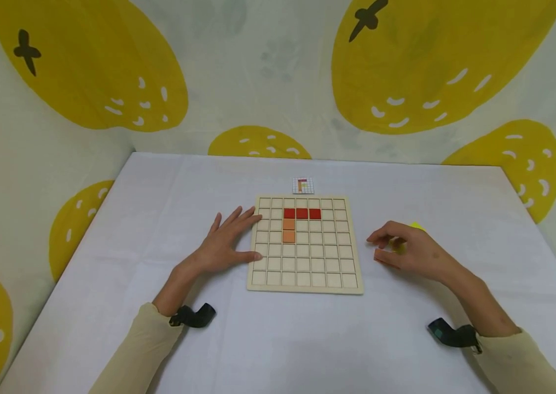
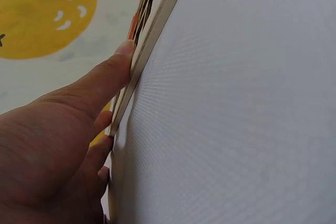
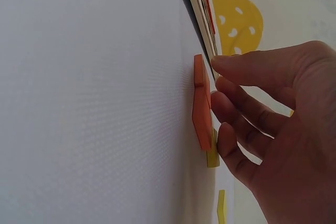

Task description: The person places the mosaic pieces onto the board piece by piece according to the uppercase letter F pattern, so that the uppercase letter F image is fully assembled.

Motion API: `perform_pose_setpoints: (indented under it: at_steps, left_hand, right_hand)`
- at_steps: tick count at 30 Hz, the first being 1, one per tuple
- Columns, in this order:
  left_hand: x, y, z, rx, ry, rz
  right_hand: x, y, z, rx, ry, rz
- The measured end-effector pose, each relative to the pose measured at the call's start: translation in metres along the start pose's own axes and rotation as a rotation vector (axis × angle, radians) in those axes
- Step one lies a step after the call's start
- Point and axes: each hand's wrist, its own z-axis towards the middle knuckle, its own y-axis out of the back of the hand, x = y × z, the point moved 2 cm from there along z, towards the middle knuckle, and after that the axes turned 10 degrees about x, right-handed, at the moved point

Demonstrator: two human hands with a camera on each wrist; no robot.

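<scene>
A wooden grid board [image 1: 305,291] lies on the table with three red tiles [image 1: 302,214] in a row and two orange tiles [image 1: 289,230] below the leftmost red one. My left hand [image 1: 219,246] rests on the board's left edge, fingers spread and thumb on the rim. To the right of the board, my right hand [image 1: 413,251] hovers low with loosely bent fingers and nothing visibly pinched. Loose orange tiles [image 3: 202,114] lie right beside its fingertips in the right wrist view. Yellow tiles [image 3: 212,153] are near them, partly hidden by the hand.
A small pattern card [image 1: 303,185] lies just behind the board. White cloth [image 1: 184,186] covers the table. Black wrist devices [image 1: 194,316] sit on both forearms. A fabric wall with yellow fruit prints [image 1: 258,141] rises along the table's back edge.
</scene>
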Motion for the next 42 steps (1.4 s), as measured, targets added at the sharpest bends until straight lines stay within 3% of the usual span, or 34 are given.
perform_pose_setpoints:
  at_steps: [6,24,32,42]
  left_hand:
    - [0.001,0.0,-0.002,0.0,0.002,-0.005]
    - [0.002,0.0,0.002,0.008,0.002,-0.013]
    - [0.003,0.001,0.001,0.004,-0.004,-0.019]
    - [0.001,0.001,0.0,0.002,-0.004,-0.021]
  right_hand:
    - [-0.002,0.0,-0.003,-0.004,0.013,0.006]
    - [-0.007,0.006,-0.004,0.057,-0.063,-0.044]
    - [-0.005,0.009,0.001,0.098,-0.159,-0.084]
    - [0.0,0.008,0.01,0.087,-0.167,-0.106]
